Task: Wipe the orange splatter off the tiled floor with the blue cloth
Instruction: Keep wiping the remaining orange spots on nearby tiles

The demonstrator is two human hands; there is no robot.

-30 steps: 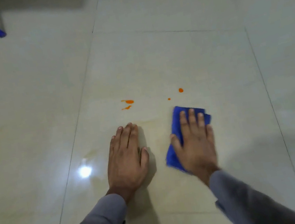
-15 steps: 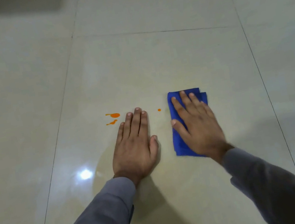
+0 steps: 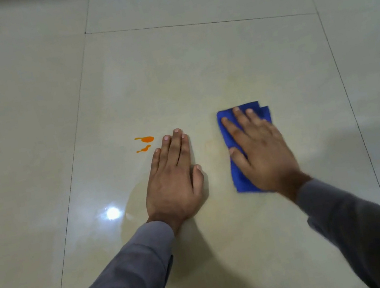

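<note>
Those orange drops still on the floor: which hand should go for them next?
Probably the right hand: it already presses the blue cloth flat. The left hand lies nearer the orange drops but is bare, and would likely need to lift clear.

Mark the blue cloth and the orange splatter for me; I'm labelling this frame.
blue cloth (image 3: 237,176): head view, bare lower left part beside the right hand.
orange splatter (image 3: 148,139): head view, middle of the larger upper blob.

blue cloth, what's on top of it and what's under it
The right hand lies flat on the blue cloth, fingers straight. The cloth rests on the tiled floor; any stain beneath it is hidden.
</note>
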